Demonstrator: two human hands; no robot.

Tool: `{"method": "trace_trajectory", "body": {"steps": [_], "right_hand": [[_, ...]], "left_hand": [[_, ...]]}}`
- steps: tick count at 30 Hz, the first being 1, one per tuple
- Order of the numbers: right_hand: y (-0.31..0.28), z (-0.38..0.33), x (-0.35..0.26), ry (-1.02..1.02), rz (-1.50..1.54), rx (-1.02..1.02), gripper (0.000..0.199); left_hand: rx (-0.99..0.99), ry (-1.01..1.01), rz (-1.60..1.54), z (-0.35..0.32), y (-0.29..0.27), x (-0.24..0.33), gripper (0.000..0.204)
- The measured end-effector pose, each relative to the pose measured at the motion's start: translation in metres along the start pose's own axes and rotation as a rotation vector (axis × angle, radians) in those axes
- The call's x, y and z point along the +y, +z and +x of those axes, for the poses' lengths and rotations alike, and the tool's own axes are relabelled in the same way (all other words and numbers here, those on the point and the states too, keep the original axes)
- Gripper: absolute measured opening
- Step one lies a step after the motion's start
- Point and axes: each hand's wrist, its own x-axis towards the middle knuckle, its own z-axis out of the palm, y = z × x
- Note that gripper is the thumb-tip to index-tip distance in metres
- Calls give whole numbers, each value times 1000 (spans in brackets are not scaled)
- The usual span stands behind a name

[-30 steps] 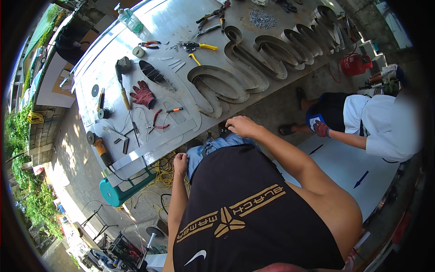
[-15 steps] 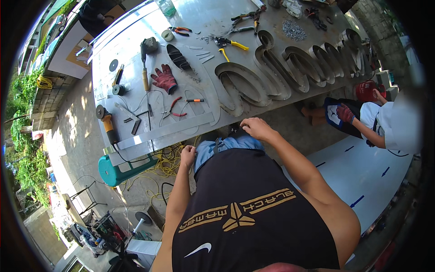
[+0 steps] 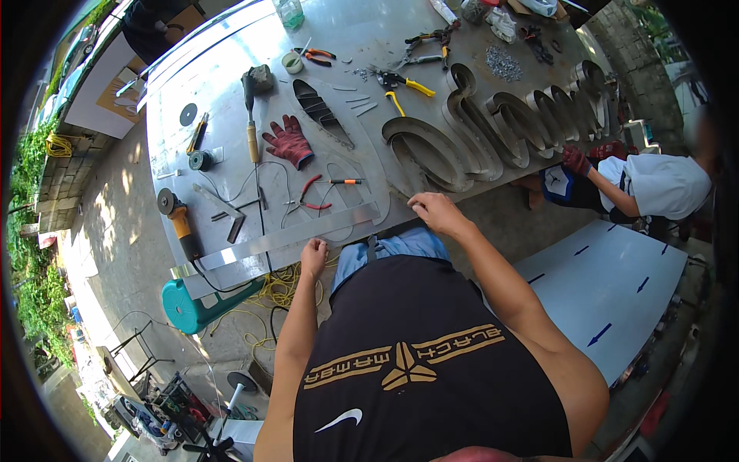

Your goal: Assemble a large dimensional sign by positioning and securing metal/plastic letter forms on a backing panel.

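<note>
At the table's near edge, my left hand (image 3: 314, 257) is closed with fingers curled, just below a long flat metal strip (image 3: 292, 235); anything inside it is hidden. My right hand (image 3: 440, 214) is bent at the same edge, fingertips drawn together beside the lower end of joined metal script letters (image 3: 427, 158); I cannot make out anything between them. The letters stand on edge on the metal-topped table (image 3: 223, 46). Left of them lie a leaf-shaped metal piece with inner ribs (image 3: 319, 112), a red work glove (image 3: 289, 142) and red-handled pliers (image 3: 312, 192).
An angle grinder (image 3: 180, 223), a hammer-like tool (image 3: 252, 115), yellow-handled snips (image 3: 400, 83) and metal scraps (image 3: 504, 64) lie on the table. A co-worker (image 3: 654, 185) in red gloves is at the right. Below are a teal stool (image 3: 185, 306), yellow cable (image 3: 281, 289) and a white sheet (image 3: 616, 285).
My left hand has risen to the table edge, and my right hand has shifted slightly. My view has shifted a little. The co-worker's gloved hands have moved up to the letters' right side.
</note>
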Motion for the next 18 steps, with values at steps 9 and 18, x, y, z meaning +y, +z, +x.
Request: {"method": "trace_trajectory", "body": {"steps": [9,18], "right_hand": [[-66,72,-6,4,-13,104,21],[-134,238,68,-110,-128,190,22]], "left_hand": [[117,44,9,34,-12,22,26],[142,-16,10,24,27,61,21]]}}
